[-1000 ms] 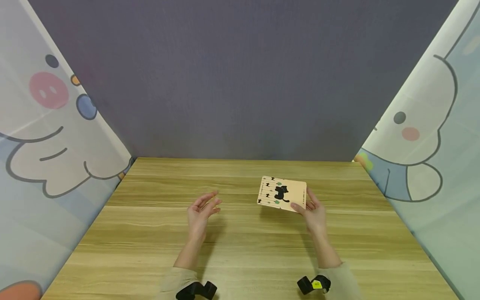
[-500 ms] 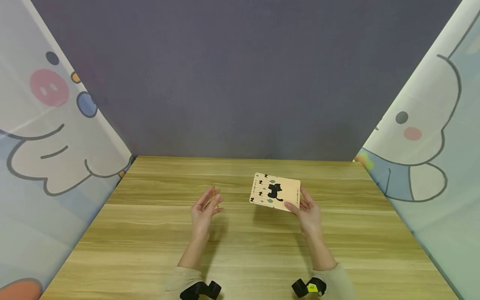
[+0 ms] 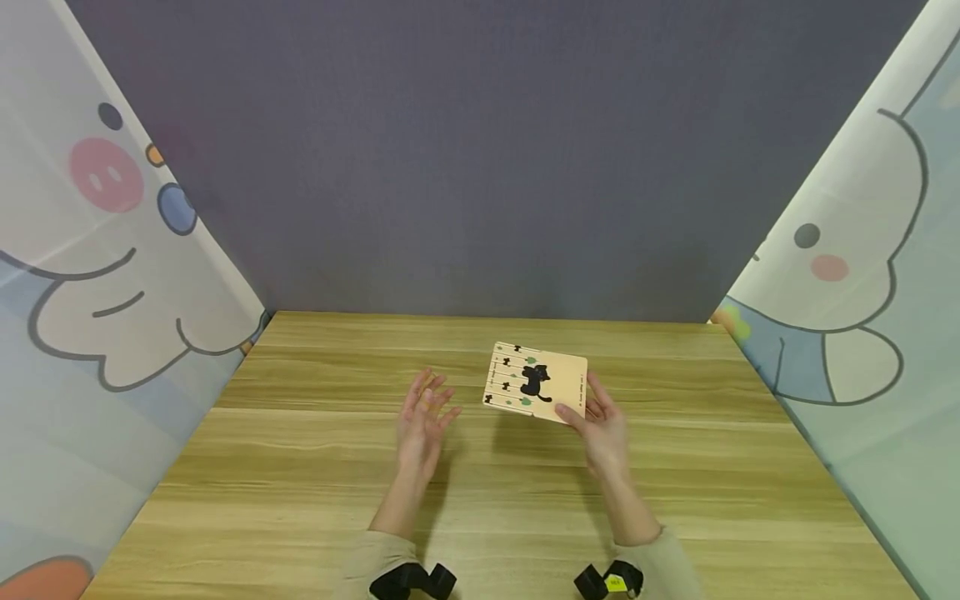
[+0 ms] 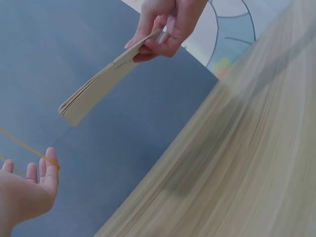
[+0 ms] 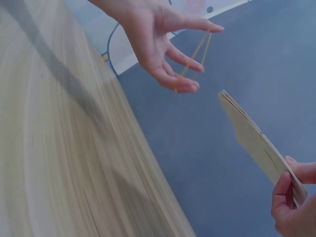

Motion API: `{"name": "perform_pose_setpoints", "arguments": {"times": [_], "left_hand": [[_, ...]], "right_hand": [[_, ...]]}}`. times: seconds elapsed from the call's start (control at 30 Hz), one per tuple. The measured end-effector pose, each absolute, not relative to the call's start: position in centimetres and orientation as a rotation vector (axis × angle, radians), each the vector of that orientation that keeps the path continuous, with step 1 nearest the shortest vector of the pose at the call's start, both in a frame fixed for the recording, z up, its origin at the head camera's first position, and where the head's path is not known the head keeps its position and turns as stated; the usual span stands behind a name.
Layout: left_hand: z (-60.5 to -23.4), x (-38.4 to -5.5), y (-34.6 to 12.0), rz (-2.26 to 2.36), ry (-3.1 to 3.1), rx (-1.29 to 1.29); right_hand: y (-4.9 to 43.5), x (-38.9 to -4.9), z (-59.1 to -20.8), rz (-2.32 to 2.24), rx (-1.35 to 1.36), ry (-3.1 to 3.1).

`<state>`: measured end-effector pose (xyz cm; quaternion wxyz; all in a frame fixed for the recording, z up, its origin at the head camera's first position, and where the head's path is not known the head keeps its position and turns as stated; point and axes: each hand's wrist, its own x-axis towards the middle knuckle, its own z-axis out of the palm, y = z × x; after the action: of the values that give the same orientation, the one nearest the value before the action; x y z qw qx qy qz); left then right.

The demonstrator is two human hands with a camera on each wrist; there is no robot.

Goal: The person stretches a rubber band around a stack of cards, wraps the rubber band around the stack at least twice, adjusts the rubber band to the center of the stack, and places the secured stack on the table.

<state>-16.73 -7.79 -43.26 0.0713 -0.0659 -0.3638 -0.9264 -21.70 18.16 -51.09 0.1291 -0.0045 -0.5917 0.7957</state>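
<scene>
My right hand (image 3: pixel 607 437) pinches the near right edge of a cream, cat-printed notebook (image 3: pixel 564 383), thumb on top and fingers beneath. It is held tilted above the table, and several thin layers show along its edge in both wrist views. Whether it is one booklet or a few stacked together, I cannot tell. To its left, my left hand (image 3: pixel 420 433) is raised with fingers spread. A yellow rubber band (image 5: pixel 197 52) loops round its thumb and fingers, stretched into a narrow triangle; the left wrist view shows the band (image 4: pixel 24 145) too. Hand and notebook are apart.
A wood-grain table (image 3: pixel 300 500) lies under both hands. Behind it rises a dark grey panel (image 3: pixel 480 167). Cartoon-printed curtains (image 3: pixel 67 317) flank the table left and right. Each wrist wears a black camera (image 3: pixel 592 582).
Both hands have shifted: the right one carries the notebook leftward, while the left moves slightly right. The left fingers have spread apart, opening out the rubber band.
</scene>
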Motion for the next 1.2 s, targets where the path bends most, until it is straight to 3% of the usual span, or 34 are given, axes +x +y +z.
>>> {"name": "perform_pose_setpoints", "arguments": {"times": [0.4,0.5,0.63,0.73,1.03,1.2], "left_hand": [[-42.9,-17.0,-5.6,-2.873,-0.919,-0.086],[-42.9,-16.9,-5.1,-2.882,-0.904,-0.075],[-43.1,-16.9,-4.7,-2.875,-0.933,-0.077],[-43.2,-17.0,-4.4,-2.867,-0.953,-0.087],[-43.6,-17.0,-4.2,-2.874,-0.964,-0.136],[-43.5,-17.0,-4.1,-2.869,-0.984,-0.160]], "right_hand": [[16.6,-21.7,-51.2,2.346,0.018,-1.678],[15.8,-20.3,-48.6,2.402,0.076,-1.631],[15.4,-20.4,-48.7,2.427,0.061,-1.623],[15.5,-21.4,-50.9,2.399,0.053,-1.660],[12.6,-16.5,-41.7,2.368,-0.108,-1.805],[12.6,-16.0,-40.7,2.408,-0.165,-1.874]]}}
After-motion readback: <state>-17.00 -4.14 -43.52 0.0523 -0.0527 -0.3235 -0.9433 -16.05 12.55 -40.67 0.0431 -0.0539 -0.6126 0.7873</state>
